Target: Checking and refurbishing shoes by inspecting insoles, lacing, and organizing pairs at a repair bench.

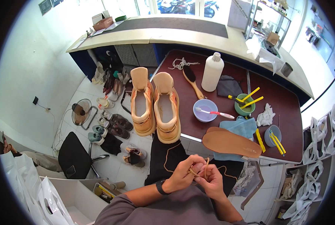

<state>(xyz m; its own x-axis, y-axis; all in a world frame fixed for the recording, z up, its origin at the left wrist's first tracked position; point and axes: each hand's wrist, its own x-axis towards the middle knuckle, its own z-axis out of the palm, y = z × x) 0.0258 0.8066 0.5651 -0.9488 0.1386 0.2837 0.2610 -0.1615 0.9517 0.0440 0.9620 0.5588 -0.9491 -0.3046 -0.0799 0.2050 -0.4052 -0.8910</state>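
Observation:
In front of my body, both hands pinch a tan shoelace (207,162). A small loop of it rises between the fingers, and its loose ends trail over the dark cloth on my lap. My left hand (183,172), with a dark watch on the wrist, grips one part. My right hand (212,180) grips another close beside it. Just beyond stand two tan sneakers, the left one (151,122) and the right one (175,127), laceless with tongues pulled up. To their right, brown insoles (231,144) lie partly over a blue cloth (239,126).
The dark red table (182,88) holds a white bottle (213,73), a wooden brush (192,80), a lavender bowl (205,118) with a toothbrush across it, a green bowl (246,111) and a light-blue cup (275,131). Several shoes and a black chair (74,155) are on the left.

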